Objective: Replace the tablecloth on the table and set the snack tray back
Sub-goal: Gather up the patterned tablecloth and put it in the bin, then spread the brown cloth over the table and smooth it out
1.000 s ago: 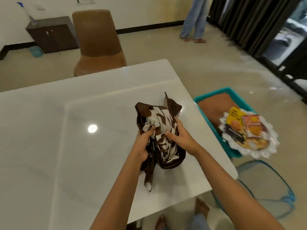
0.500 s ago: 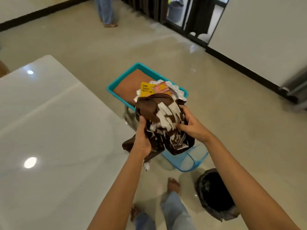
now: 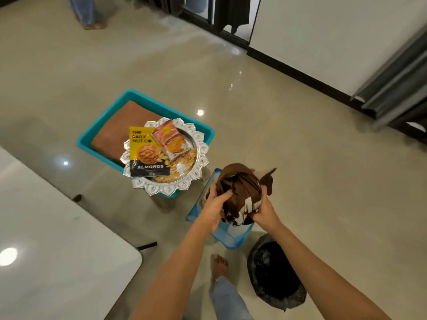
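Both your hands are curled around the bunched brown-and-white tablecloth (image 3: 240, 190): your left hand (image 3: 216, 207) grips its near left side with the thumb pressed across the front folds, and your right hand (image 3: 264, 211) cups it from the right and below. You hold the bundle in the air, off the table, directly over the open top of a light blue mesh basket (image 3: 227, 236) that stands on the floor; a loose corner of cloth sticks out to the upper right.

Just beside the basket, at your right, sits a bin lined with a black bag (image 3: 276, 273). Your bare foot (image 3: 219, 264) and a denim trouser leg show below the basket.

Up and left of the bundle, the silver scalloped snack tray (image 3: 171, 188) rests on a teal tub (image 3: 203, 132), over a folded brown cloth (image 3: 122, 128) inside it. On the tray lie a yellow-and-black almonds packet (image 3: 144, 153), an orange snack packet (image 3: 172, 140) and loose nuts.

The white table (image 3: 57, 262) fills the lower left, bare.
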A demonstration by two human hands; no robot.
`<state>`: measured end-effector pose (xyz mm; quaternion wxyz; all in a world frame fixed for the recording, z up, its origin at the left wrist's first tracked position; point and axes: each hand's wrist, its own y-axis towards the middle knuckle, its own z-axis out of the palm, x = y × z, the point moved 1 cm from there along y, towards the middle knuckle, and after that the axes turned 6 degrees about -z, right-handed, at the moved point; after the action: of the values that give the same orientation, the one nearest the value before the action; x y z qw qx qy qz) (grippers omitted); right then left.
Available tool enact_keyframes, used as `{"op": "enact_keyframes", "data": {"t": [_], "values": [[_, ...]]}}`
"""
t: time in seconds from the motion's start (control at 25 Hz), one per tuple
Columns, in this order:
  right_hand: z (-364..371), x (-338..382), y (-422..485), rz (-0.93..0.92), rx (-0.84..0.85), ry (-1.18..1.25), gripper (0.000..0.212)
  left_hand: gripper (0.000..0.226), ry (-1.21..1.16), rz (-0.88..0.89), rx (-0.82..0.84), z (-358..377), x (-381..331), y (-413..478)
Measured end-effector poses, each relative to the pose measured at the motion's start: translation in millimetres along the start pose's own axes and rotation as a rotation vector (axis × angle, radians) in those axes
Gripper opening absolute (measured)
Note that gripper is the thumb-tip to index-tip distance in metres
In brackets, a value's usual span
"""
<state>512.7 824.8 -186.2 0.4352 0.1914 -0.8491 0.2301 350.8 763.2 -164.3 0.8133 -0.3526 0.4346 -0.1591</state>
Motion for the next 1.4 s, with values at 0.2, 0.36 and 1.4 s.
{"op": "enact_keyframes", "data": {"t": [0.2, 0.36, 1.4], "values": [[11.7, -69.4, 33.8, 0.102, 0.115, -0.044, 0.065, 0.056, 0.06, -0.118, -0.102, -10.0, 32.5, 67.5], [26.5, -101.4, 46.5, 0.174, 0.329, -0.113, 0.068, 0.067, 0.315, -0.14, -0.152, -28.3, 48.5, 91.5], [134.6, 175.1, 157.1, -0.277, 0.033, -0.219, 0.035, 0.041, 0.237, 0.137, -0.418, -166.0, -122.7, -17.3]]}}
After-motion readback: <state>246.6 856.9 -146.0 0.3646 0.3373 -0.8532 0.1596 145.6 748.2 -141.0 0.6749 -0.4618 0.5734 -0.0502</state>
